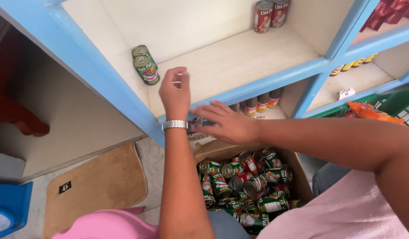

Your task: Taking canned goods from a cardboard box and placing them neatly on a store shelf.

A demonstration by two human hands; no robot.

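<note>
- The blue-framed shelf has pale boards; the left hand is raised over its front edge.
- A cardboard box on the floor below is heaped with green and red tins.
- The right hand reaches across above the box, palm down, fingers spread, its grip holding nothing visible.
- The left hand wears a metal watch; its grip is loosely curled, and whether it holds anything I cannot tell.
- Two green tins stand at the shelf's left wall, near that hand.
</note>
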